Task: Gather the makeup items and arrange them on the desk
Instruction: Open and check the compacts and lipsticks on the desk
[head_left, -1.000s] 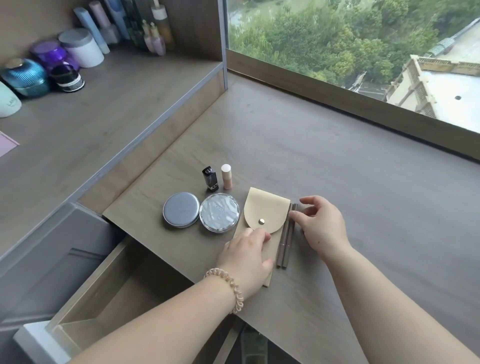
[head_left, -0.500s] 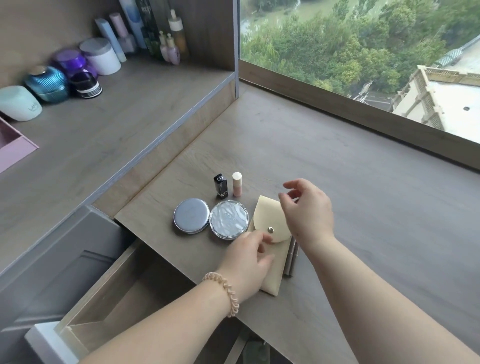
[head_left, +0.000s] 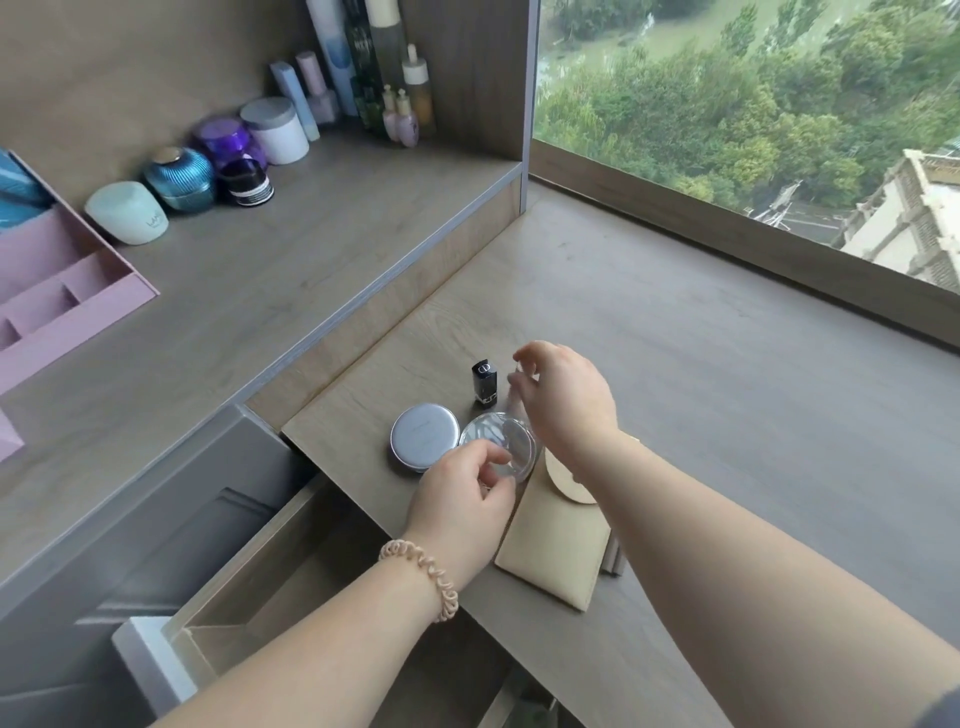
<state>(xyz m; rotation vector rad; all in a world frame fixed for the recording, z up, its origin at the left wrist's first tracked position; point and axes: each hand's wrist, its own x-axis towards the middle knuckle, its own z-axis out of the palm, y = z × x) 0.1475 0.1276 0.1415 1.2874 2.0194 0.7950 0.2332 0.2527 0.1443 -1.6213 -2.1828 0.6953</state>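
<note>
On the lower desk (head_left: 701, 395) a matte silver round compact (head_left: 425, 435) lies beside a shiny round compact (head_left: 493, 434). My left hand (head_left: 462, 501) pinches the shiny compact's near rim with thumb and forefinger. A black lipstick (head_left: 484, 382) stands just behind them. My right hand (head_left: 566, 402) is curled around a pale pink tube (head_left: 514, 397), which is mostly hidden and blurred. A beige snap pouch (head_left: 553, 545) lies under my right forearm, its flap half covered. Two brown pencils (head_left: 613, 560) peek out along its right side.
An open wooden drawer (head_left: 249, 577) gapes below the desk's left edge. The raised shelf (head_left: 270, 270) holds several jars and bottles along its back wall and a pink divided organiser (head_left: 78, 312) at the left. A window sill (head_left: 727, 234) bounds the far side.
My right hand left the pencils and pouch flap and moved up-left onto the pale tube. My left hand slid from the pouch to the shiny compact. The camera tilted left.
</note>
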